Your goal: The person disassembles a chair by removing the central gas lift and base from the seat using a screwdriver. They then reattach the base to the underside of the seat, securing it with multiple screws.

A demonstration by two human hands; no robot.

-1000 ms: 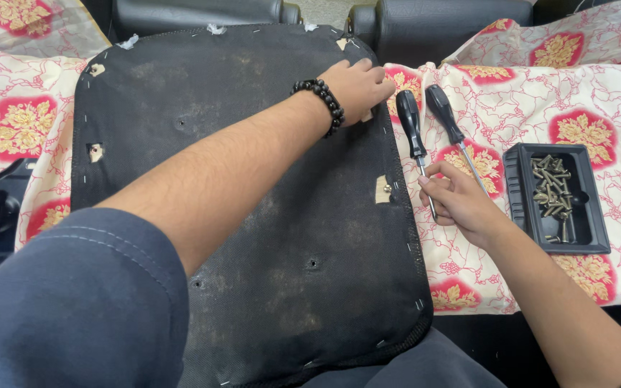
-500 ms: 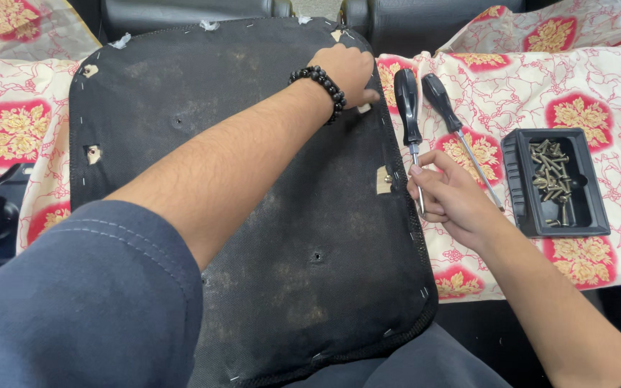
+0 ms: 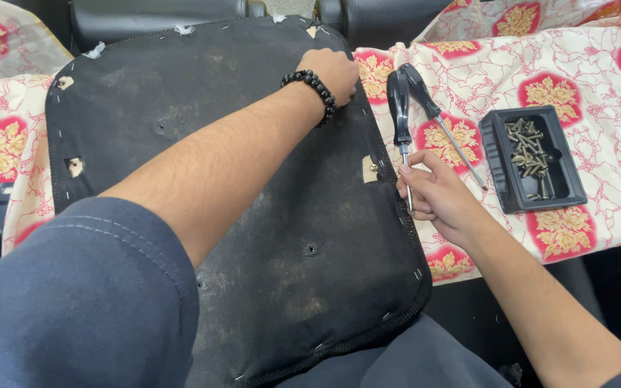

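Head view, looking down on a black fabric-covered seat panel [image 3: 238, 215] lying underside up on a bench spread with a red-and-cream floral cloth [image 3: 583, 79]. Since the preceding views the right hand [image 3: 436, 194] has closed further round the shaft of the nearer of two black-handled screwdrivers [image 3: 401, 122], which lie side by side on the cloth just off the panel's right edge; its tip end now sits inside the curled fingers [image 3: 415, 179], suggesting the tool is being taken up beside the small tan mounting tab [image 3: 370, 169] at that edge. The second screwdriver [image 3: 433, 115] lies untouched, angled toward a black tray of brass-coloured screws [image 3: 533, 158] near the bench's right edge. The left hand [image 3: 336, 72], wearing a black beaded bracelet [image 3: 312, 92], remains at the panel's far right corner, fingers bent over and pressing on the edge; whether they grip the edge or only rest on it cannot be told. Staples and further tan tabs dot the panel's left border.
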